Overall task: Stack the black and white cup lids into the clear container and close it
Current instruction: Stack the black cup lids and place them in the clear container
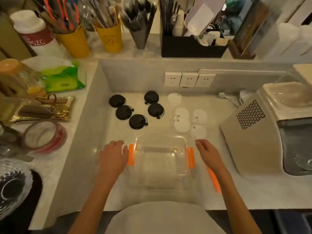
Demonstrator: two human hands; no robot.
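- Centrally, low in the frame, a clear rectangular plastic container (161, 159) with its clear lid on and orange side clips sits on the pale speckled stone counter (185, 102).
- The left hand (113, 155) lies at the container's left side, fingers loosely curled and holding nothing, its fingertips (125, 149) touching the orange left clip (130, 154).
- The right hand (208, 152) hovers just beside the container's right end, fingers relaxed and partly curled, gripping nothing; whether it touches the orange right clip (190, 157) I cannot tell.
- Another orange strip (214, 180) shows on the counter under the right forearm.
- Five round black plastic cup lids (137, 121) lie loose above the container, left of centre: three run in a diagonal line from the upper left, two more sit to their right, none stacked.
- Five round white plastic cup lids (181, 124) lie right of centre: one alone near the back wall, four clustered below it, with two on the left overlapping; the lowest one lies just beside the container's far right corner.
- A row of three white wall sockets (188, 79) is set in the back wall above the lids.
- A beige countertop machine with a vent grille (249, 132) fills the right edge of the frame.
- Yellow cups holding straws and sticks (109, 38) stand on the ledge at upper left, with a black box of utensils (192, 46) at upper centre.
- A green tissue pack (64, 78) and a roll of red tape (44, 137) lie at the left edge.
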